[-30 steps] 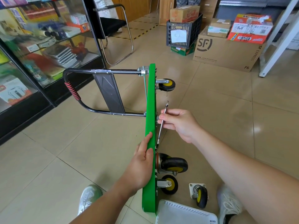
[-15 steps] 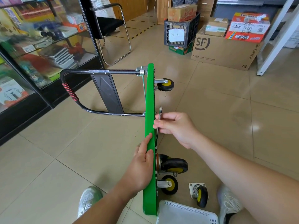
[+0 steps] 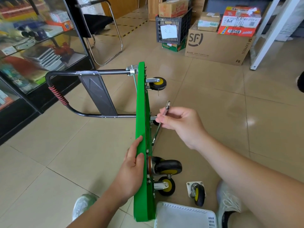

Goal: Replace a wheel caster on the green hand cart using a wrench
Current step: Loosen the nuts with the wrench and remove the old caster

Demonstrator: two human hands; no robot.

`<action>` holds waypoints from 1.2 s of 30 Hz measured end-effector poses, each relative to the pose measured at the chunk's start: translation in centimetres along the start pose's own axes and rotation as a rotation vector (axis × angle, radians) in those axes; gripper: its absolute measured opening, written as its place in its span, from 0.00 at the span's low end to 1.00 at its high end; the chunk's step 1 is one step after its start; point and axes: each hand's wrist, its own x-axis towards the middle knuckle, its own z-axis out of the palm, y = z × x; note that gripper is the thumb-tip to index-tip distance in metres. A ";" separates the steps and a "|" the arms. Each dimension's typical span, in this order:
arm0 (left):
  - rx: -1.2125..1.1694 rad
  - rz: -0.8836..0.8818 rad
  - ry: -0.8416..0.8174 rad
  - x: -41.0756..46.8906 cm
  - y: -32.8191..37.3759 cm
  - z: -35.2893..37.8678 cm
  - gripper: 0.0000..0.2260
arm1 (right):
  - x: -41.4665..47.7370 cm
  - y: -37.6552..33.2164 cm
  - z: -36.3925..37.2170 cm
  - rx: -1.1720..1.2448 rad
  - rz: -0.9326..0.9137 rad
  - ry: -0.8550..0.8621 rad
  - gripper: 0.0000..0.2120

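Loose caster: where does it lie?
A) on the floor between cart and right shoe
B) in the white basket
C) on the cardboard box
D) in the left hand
A: the loose caster rests on the tiles between the green cart and the right shoe.

cart (image 3: 141,112) on edge, ctr | loose caster (image 3: 197,192) on floor R | basket (image 3: 184,214) near-R

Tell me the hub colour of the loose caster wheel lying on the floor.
Yellow, with a black tyre; the loose caster wheel shows best in the head view.
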 end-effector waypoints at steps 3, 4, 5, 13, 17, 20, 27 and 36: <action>0.017 -0.010 -0.001 0.3 0.1 -0.3 0.21 | 2.0 1.2 -0.5 0.041 0.136 0.016 0.10; 0.017 -0.010 0.005 0.4 0.1 -0.3 0.21 | 2.5 1.8 -0.5 0.024 0.170 0.005 0.09; 0.012 -0.014 0.012 0.5 0.0 -0.3 0.21 | 3.0 2.6 -0.5 -0.003 0.199 -0.009 0.09; -0.012 -0.048 0.067 1.2 0.2 0.7 0.22 | 5.5 7.1 0.5 -0.081 0.333 -0.047 0.07; -0.018 -0.065 0.053 1.4 0.3 0.6 0.24 | 6.3 8.4 0.9 -0.073 0.386 -0.081 0.07; -0.010 -0.064 0.039 1.4 0.3 0.5 0.24 | 6.3 8.9 1.4 -0.088 0.424 -0.120 0.08; -0.002 -0.049 0.022 0.7 0.0 0.1 0.22 | 6.1 8.9 1.9 -0.092 0.405 -0.140 0.08; -0.032 0.016 0.031 0.5 0.0 0.5 0.19 | 4.8 8.1 2.3 -0.163 0.311 -0.133 0.07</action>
